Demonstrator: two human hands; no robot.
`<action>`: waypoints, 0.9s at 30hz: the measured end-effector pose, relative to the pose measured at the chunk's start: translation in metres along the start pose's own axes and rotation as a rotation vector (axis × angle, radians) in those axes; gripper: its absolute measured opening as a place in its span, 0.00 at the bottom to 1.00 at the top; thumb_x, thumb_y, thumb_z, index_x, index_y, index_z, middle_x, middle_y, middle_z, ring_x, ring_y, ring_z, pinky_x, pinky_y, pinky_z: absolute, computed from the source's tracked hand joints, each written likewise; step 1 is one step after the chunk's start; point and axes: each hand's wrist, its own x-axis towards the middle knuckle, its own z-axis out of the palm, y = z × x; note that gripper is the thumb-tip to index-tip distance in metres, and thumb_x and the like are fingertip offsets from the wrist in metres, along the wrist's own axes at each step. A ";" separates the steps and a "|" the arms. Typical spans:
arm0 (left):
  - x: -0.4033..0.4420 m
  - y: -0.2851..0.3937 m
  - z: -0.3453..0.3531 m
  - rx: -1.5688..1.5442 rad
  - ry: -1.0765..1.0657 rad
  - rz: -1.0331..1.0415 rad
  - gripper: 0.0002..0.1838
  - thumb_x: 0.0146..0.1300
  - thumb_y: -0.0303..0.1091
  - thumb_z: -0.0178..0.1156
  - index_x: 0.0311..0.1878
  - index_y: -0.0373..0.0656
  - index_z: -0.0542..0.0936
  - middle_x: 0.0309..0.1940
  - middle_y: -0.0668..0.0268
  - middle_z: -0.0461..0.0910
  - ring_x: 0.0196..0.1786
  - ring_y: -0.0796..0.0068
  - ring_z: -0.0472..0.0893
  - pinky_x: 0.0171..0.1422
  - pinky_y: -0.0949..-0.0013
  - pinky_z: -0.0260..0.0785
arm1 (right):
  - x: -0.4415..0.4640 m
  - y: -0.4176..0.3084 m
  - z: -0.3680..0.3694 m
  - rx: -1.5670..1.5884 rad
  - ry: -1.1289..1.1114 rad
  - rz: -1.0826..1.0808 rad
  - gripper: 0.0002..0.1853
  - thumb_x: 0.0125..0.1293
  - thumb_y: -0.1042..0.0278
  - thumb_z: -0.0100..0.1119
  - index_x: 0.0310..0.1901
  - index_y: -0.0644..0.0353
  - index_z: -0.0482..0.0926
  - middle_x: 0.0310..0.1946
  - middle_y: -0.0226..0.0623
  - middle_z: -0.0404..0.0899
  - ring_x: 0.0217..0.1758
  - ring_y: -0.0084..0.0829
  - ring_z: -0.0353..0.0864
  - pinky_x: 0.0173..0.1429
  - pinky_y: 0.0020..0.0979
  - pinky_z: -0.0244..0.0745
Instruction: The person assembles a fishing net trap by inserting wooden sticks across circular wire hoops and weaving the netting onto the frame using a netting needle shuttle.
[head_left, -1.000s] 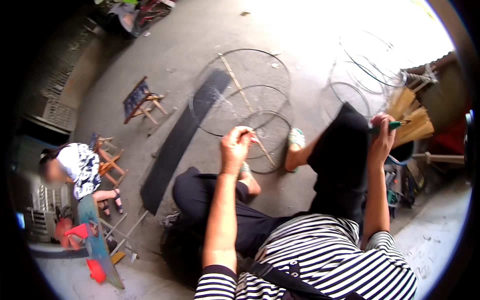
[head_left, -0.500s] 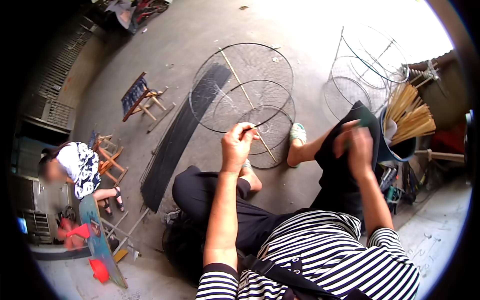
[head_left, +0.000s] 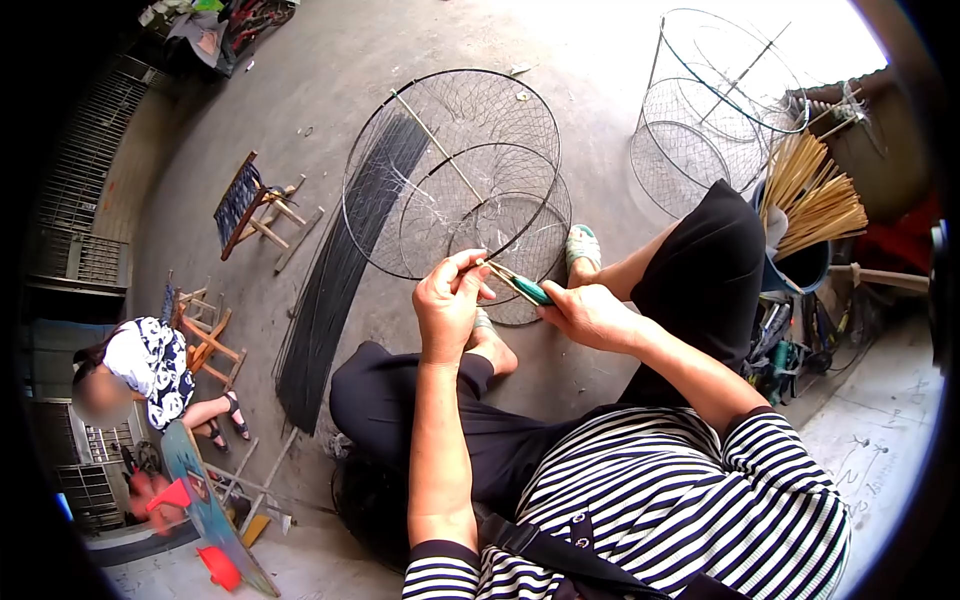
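In front of me stands a round net cage (head_left: 545, 110) with dark hoops and fine mesh, a thin stick (head_left: 437, 143) running across it. My left hand (head_left: 447, 303) is closed at the near rim of its large hoop, thumb and fingers pinched there. My right hand (head_left: 597, 317) is wrapped round a slim green tool (head_left: 532, 291); its narrow end points at the left fingertips. The tool's exact kind is unclear, as the hand covers part of it.
A bundle of dark rods (head_left: 335, 300) lies on the floor. Bamboo sticks (head_left: 815, 195) fill a blue bucket (head_left: 800, 280) at right, near another net cage (head_left: 680, 130). A folding stool (head_left: 250, 205) stands left; a seated person (head_left: 150, 365) is by a board (head_left: 205, 500).
My right hand has come left from beside my knee to meet the left hand, bringing the green tool to the hoop. My left hand stays pinched at the rim.
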 end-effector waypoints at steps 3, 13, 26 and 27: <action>-0.001 -0.001 -0.001 -0.014 -0.012 -0.007 0.09 0.63 0.22 0.61 0.46 0.30 0.79 0.34 0.63 0.82 0.25 0.80 0.80 0.27 0.76 0.75 | 0.008 0.000 -0.006 0.008 0.002 -0.007 0.15 0.70 0.57 0.52 0.43 0.62 0.67 0.16 0.46 0.75 0.20 0.49 0.78 0.25 0.45 0.70; -0.003 0.012 0.007 -0.052 0.060 -0.039 0.10 0.62 0.22 0.62 0.46 0.33 0.77 0.34 0.62 0.83 0.23 0.82 0.78 0.26 0.78 0.72 | 0.023 0.010 -0.003 0.199 0.040 0.049 0.15 0.69 0.57 0.53 0.43 0.62 0.72 0.22 0.51 0.78 0.28 0.52 0.80 0.33 0.47 0.72; 0.005 0.016 0.008 0.231 0.001 0.044 0.05 0.64 0.20 0.58 0.42 0.34 0.78 0.29 0.67 0.79 0.20 0.85 0.73 0.23 0.78 0.66 | -0.005 0.016 0.005 0.074 0.038 0.040 0.13 0.69 0.57 0.52 0.39 0.61 0.71 0.16 0.48 0.75 0.21 0.50 0.78 0.26 0.48 0.70; 0.005 0.017 0.008 0.212 0.010 0.038 0.05 0.63 0.20 0.58 0.42 0.35 0.78 0.29 0.67 0.78 0.19 0.84 0.73 0.23 0.77 0.66 | -0.007 0.014 0.004 0.069 0.034 0.021 0.13 0.69 0.58 0.52 0.38 0.61 0.71 0.15 0.47 0.74 0.20 0.49 0.78 0.25 0.48 0.70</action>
